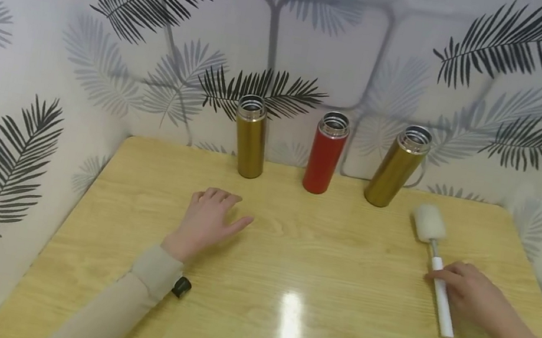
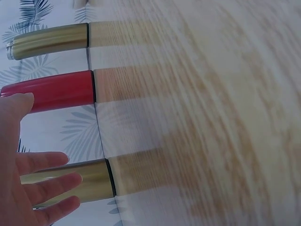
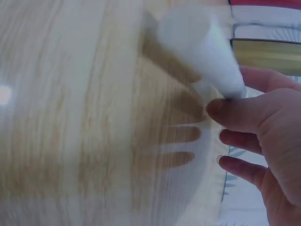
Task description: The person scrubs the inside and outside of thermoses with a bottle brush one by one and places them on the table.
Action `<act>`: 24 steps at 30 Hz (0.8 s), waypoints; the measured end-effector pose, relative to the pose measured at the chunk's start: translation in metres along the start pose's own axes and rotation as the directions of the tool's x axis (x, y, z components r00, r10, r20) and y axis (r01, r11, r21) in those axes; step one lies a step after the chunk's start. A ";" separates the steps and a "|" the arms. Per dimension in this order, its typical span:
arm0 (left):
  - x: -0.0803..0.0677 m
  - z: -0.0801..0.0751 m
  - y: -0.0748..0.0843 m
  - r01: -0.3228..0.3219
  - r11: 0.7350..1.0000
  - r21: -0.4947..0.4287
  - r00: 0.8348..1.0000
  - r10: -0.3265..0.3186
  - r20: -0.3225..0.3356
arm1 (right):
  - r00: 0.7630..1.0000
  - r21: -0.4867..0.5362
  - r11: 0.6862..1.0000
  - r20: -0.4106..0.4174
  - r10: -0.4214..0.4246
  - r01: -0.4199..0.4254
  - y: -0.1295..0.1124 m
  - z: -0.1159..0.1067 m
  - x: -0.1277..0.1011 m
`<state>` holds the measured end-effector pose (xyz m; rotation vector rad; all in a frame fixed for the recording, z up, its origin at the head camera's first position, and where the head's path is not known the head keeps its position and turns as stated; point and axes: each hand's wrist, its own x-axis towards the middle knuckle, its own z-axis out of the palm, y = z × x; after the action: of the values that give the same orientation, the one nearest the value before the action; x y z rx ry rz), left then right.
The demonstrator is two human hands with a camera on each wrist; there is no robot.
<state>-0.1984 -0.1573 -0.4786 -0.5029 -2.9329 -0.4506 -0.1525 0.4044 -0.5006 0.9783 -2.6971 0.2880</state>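
My right hand (image 1: 480, 300) pinches the white handle of a sponge bottle brush (image 1: 443, 308) between thumb and fingers. The brush's pale sponge head (image 1: 430, 224) points away from me, tilted to the left. In the right wrist view the handle end (image 3: 202, 42) looms close to the camera, over the table. My left hand (image 1: 208, 221) holds nothing, its fingers spread in front of the left gold flask (image 1: 250, 147). Beside that flask stand a red flask (image 1: 321, 162) and a second gold flask (image 1: 392, 176), all lidless with open steel mouths.
The flasks stand in a row along the back edge of the wood-grain table (image 1: 260, 299). Behind it rises a wall (image 1: 318, 45) with a leaf pattern. A bright reflection lies on the glossy tabletop near the front.
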 end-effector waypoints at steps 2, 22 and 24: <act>-0.002 0.001 0.000 -0.003 1.000 0.007 1.000 0.003 -0.001 | 1.000 0.012 1.000 0.012 0.022 -0.022 -0.004 -0.004 0.000; -0.010 -0.007 0.002 -0.010 1.000 0.023 1.000 0.010 0.011 | 0.881 0.292 0.909 -0.282 0.379 -0.297 -0.027 -0.070 0.025; -0.010 -0.009 -0.001 -0.008 1.000 0.031 1.000 0.008 -0.003 | 0.869 0.336 0.882 -0.257 0.424 -0.331 -0.029 -0.073 0.031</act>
<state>-0.1886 -0.1643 -0.4720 -0.5088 -2.9291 -0.4047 -0.1438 0.3835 -0.4194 0.3919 -2.5564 0.8547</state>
